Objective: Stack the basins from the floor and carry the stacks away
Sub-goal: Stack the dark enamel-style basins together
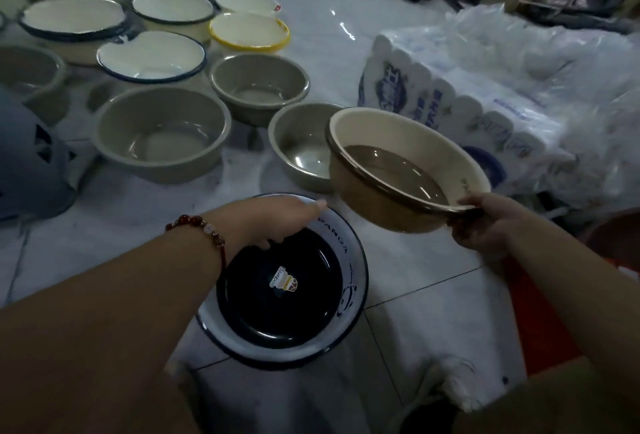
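Now stacking: right grip (485,222) clamps the tan basin (405,170); left grip (277,215), fingers relaxed, touches the black basin (280,284) just below, where the tan basin likely nests next

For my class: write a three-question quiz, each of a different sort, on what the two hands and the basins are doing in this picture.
1. True or false: the right hand holds the tan basin off the floor by its rim.
2. The left hand rests on which basin? A) yellow-rimmed basin B) black-bottomed panda basin C) a grey basin
3. Fill in: the left wrist wears a beaded ____.

Key: 1 true; 2 B; 3 bracelet.
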